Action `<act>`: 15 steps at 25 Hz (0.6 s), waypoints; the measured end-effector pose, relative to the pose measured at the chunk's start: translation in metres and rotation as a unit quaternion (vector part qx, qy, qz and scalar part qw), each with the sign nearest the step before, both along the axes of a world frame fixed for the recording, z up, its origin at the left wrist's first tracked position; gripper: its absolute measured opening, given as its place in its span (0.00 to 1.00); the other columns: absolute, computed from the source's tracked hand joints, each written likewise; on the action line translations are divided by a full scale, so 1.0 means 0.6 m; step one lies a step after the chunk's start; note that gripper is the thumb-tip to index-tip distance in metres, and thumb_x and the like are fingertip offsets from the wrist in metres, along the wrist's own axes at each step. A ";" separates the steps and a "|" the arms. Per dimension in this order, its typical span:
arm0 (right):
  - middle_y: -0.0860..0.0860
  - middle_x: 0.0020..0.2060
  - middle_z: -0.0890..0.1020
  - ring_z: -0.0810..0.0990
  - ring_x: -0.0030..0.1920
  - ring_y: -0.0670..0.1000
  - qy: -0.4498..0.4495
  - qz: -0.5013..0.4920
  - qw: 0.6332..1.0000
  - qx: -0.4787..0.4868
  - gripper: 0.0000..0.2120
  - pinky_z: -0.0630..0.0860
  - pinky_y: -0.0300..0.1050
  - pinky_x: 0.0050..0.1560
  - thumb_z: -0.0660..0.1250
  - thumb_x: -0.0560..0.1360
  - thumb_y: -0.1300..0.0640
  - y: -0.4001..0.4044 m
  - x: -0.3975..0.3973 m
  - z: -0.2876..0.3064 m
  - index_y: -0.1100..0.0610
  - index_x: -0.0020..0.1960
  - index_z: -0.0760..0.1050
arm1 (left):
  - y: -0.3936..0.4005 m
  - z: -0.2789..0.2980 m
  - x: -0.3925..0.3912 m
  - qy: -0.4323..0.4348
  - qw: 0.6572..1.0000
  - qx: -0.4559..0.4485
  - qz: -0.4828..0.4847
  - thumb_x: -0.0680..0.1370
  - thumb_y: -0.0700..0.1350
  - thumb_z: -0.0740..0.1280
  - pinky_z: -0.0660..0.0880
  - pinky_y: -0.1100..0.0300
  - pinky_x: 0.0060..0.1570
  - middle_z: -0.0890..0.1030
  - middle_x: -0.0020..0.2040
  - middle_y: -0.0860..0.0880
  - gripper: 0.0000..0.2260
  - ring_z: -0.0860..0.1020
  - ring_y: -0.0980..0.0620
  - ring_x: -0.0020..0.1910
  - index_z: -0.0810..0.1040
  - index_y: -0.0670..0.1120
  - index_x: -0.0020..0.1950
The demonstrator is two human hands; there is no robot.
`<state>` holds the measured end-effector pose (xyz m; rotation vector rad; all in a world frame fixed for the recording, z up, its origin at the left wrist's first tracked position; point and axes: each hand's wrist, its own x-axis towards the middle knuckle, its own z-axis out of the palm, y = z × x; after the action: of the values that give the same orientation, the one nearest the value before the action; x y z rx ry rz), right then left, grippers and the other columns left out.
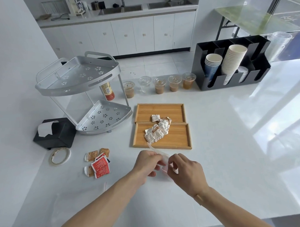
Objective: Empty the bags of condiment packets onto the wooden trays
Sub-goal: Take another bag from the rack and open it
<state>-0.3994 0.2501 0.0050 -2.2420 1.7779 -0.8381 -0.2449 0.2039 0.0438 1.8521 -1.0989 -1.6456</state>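
Two wooden trays lie side by side at the table's middle, the far tray [169,109] and the near tray [177,139]. A heap of white and brown condiment packets [157,131] spreads across both trays. Just in front of the near tray, my left hand [147,164] and my right hand [185,170] both pinch a thin clear plastic bag [160,154], which looks empty. To the left on the table lies a second bag of red and brown packets [98,163].
A two-tier metal corner rack [76,82] stands at the left with a sauce bottle [107,92] behind it. A black napkin box [56,133] and tape roll [59,156] sit nearby. Several lidded cups [159,85] and a black cup holder [229,64] line the back.
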 end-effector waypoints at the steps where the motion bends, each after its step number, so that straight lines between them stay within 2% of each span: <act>1: 0.42 0.35 0.80 0.77 0.26 0.46 -0.014 0.000 0.999 0.029 0.08 0.74 0.41 0.26 0.72 0.68 0.47 0.000 0.001 0.005 0.48 0.44 0.77 | -0.001 0.000 0.002 -0.001 1.000 -0.003 -0.007 0.70 0.43 0.70 0.69 0.64 0.26 0.84 0.35 0.49 0.05 0.75 0.53 0.30 0.83 0.43 0.39; 3: 0.40 0.38 0.80 0.79 0.31 0.44 -0.090 -0.011 0.987 0.135 0.12 0.75 0.40 0.32 0.64 0.70 0.37 -0.006 0.000 0.019 0.43 0.48 0.75 | -0.004 0.001 0.007 -0.015 0.999 -0.013 -0.034 0.72 0.43 0.69 0.68 0.65 0.25 0.84 0.34 0.49 0.04 0.75 0.55 0.29 0.82 0.43 0.39; 4: 0.40 0.39 0.80 0.79 0.33 0.43 -0.136 -0.016 0.973 0.188 0.13 0.76 0.40 0.34 0.63 0.71 0.36 -0.013 -0.002 0.025 0.42 0.49 0.75 | -0.006 0.002 0.011 -0.023 0.998 -0.017 -0.054 0.73 0.43 0.69 0.67 0.66 0.25 0.84 0.33 0.50 0.04 0.74 0.55 0.28 0.82 0.44 0.39; 7: 0.45 0.40 0.84 0.81 0.34 0.43 -0.272 -0.023 0.905 0.326 0.08 0.77 0.41 0.35 0.66 0.73 0.45 -0.040 -0.003 0.038 0.45 0.50 0.79 | -0.011 0.002 0.019 -0.045 0.990 -0.043 -0.129 0.75 0.44 0.69 0.65 0.66 0.23 0.84 0.33 0.51 0.06 0.74 0.57 0.29 0.81 0.44 0.40; 9: 0.50 0.40 0.86 0.84 0.35 0.47 -0.342 -0.031 0.855 0.390 0.07 0.77 0.43 0.33 0.67 0.74 0.49 -0.054 -0.003 0.045 0.50 0.48 0.81 | -0.013 0.000 0.020 -0.063 0.978 -0.081 -0.180 0.76 0.47 0.69 0.68 0.67 0.24 0.82 0.32 0.52 0.08 0.75 0.58 0.28 0.81 0.44 0.40; 11: 0.52 0.40 0.87 0.86 0.36 0.50 -0.363 -0.035 0.822 0.438 0.12 0.77 0.43 0.33 0.67 0.74 0.46 -0.063 -0.005 0.055 0.54 0.46 0.81 | -0.016 -0.002 0.019 -0.070 0.969 -0.110 -0.210 0.76 0.48 0.70 0.72 0.67 0.32 0.81 0.31 0.53 0.08 0.76 0.58 0.30 0.81 0.45 0.40; 13: 0.52 0.39 0.88 0.87 0.37 0.52 -0.358 -0.035 0.809 0.466 0.16 0.77 0.42 0.32 0.70 0.72 0.43 -0.070 -0.007 0.062 0.56 0.45 0.81 | -0.020 -0.006 0.019 -0.055 0.967 -0.118 -0.220 0.74 0.48 0.71 0.74 0.64 0.37 0.80 0.32 0.52 0.08 0.77 0.57 0.31 0.82 0.43 0.42; 15: 0.53 0.39 0.88 0.88 0.39 0.53 -0.354 -0.034 0.802 0.480 0.16 0.77 0.40 0.32 0.72 0.70 0.43 -0.076 -0.009 0.064 0.57 0.44 0.80 | -0.022 -0.009 0.020 -0.037 0.966 -0.117 -0.228 0.74 0.46 0.72 0.73 0.67 0.34 0.79 0.31 0.52 0.08 0.76 0.58 0.30 0.82 0.42 0.42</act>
<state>-0.4050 0.2045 0.0434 -1.0159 1.3961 -0.4761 -0.2329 0.1908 0.0385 1.5963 -1.7727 -1.5954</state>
